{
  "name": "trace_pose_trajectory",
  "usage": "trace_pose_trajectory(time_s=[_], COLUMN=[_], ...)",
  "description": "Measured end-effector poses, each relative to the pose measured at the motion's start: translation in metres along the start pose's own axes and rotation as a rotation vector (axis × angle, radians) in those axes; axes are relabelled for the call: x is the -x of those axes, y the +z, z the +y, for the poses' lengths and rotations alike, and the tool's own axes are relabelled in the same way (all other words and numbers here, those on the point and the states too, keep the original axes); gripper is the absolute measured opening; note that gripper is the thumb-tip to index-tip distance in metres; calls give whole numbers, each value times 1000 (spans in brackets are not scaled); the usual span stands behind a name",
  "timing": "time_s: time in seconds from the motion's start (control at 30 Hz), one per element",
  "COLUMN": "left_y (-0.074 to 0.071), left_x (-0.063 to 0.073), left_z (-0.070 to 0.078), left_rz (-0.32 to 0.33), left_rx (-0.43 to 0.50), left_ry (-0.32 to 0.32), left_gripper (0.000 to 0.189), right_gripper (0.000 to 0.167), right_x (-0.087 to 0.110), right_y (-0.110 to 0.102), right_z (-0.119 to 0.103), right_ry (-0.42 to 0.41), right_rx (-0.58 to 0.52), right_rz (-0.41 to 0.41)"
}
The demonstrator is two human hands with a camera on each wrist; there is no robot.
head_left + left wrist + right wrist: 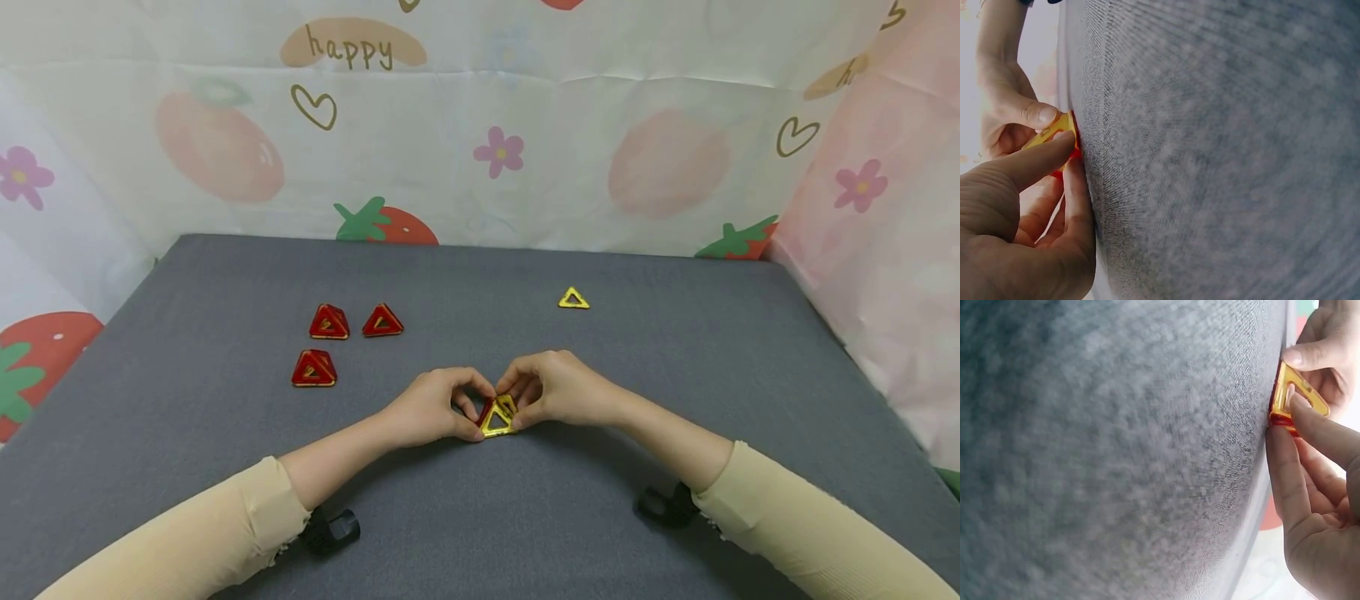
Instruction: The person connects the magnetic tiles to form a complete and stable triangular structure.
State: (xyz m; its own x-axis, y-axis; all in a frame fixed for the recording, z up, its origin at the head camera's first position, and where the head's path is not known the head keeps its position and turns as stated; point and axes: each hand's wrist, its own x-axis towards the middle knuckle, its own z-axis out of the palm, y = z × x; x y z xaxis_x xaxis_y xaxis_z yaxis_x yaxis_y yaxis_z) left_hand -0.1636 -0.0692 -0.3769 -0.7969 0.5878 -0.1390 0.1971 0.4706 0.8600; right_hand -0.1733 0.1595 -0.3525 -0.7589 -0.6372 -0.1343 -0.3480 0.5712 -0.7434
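Note:
Between both hands, on the grey cloth, stands a small pyramid of triangular tiles [496, 422], with yellow faces toward me and to the right and a red one on the left. My left hand [431, 408] pinches its left side, thumb at the front corner and fingers behind. On the other side my right hand [562, 389] pinches the right corner with thumb and fingers. The left wrist view shows the yellow face [1054, 130] between the fingertips of both hands. Red edges show along the base of the yellow tile [1304, 394] in the right wrist view.
Two red pyramids [329, 322] [314, 368] stand at the left, beside a third red pyramid [383, 321]. A single yellow triangle tile [573, 298] lies at the back right. A patterned curtain [570, 167] hangs behind the grey table [187, 333].

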Motion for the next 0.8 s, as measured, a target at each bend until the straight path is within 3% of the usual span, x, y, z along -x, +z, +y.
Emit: trace_pose_trajectory(time_s=[0.33, 0.8], left_y=[2, -1], left_x=[0, 2], left_z=[1, 2], left_rz=[31, 62], left_rx=[-47, -21], left_ry=[5, 16], left_gripper=[39, 34], right_gripper=[40, 42], right_x=[-2, -1], right_y=[3, 4], right_z=[-1, -4], right_ry=[-18, -16], right_rx=[11, 8], right_rz=[-4, -1])
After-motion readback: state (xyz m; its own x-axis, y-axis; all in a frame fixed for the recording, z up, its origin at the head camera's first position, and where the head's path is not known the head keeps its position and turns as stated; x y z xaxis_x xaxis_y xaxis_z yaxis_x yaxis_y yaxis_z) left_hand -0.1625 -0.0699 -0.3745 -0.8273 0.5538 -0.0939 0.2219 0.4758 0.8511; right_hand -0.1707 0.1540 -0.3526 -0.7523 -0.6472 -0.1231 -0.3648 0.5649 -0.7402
